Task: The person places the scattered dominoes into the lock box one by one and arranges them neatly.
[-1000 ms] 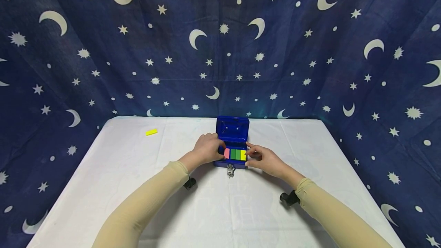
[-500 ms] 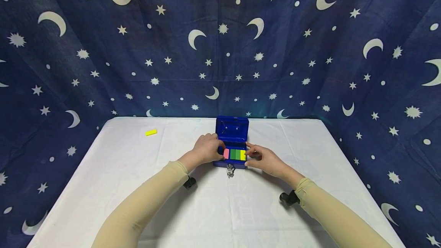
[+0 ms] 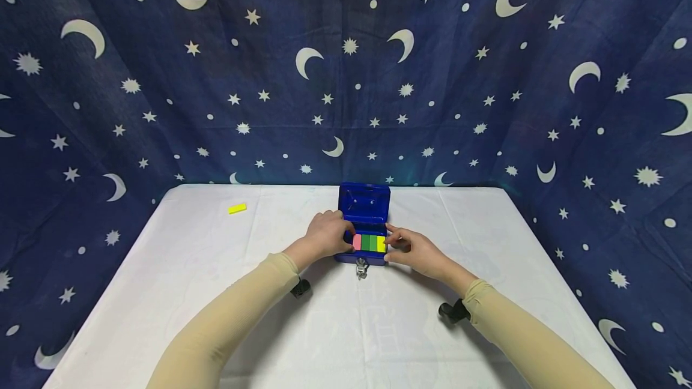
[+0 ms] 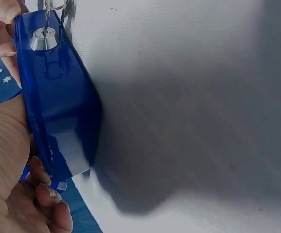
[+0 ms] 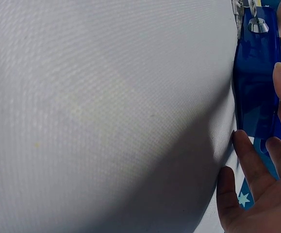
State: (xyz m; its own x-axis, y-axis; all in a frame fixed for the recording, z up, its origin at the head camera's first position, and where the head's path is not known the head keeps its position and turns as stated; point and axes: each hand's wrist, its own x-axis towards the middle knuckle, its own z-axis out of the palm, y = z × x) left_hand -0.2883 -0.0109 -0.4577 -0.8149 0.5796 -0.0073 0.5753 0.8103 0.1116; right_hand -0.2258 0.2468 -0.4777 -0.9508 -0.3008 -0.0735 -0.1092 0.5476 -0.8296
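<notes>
A small blue metal cash box (image 3: 365, 259) stands on the white-covered table with its lid (image 3: 364, 203) raised at the back. Inside, a pink block (image 3: 357, 242), green blocks (image 3: 369, 242) and a yellow block (image 3: 381, 244) lie side by side in a row. My left hand (image 3: 327, 233) reaches over the box's left side and pinches the pink block between thumb and fingertips. At the right side, my right hand (image 3: 418, 252) has its thumb by the box rim and an index fingertip at the yellow block, other fingers spread. In the right wrist view, several right-hand fingers (image 5: 254, 167) lie beside the box.
Another yellow block (image 3: 237, 208) lies alone at the back left of the table. A lock with keys (image 3: 361, 268) sticks out from the box's front. Behind the table hangs a dark blue curtain (image 3: 346, 101) with moons and stars.
My left hand has shifted slightly right, and the pink block has closed the narrow gap to the green blocks. My right hand stays in place.
</notes>
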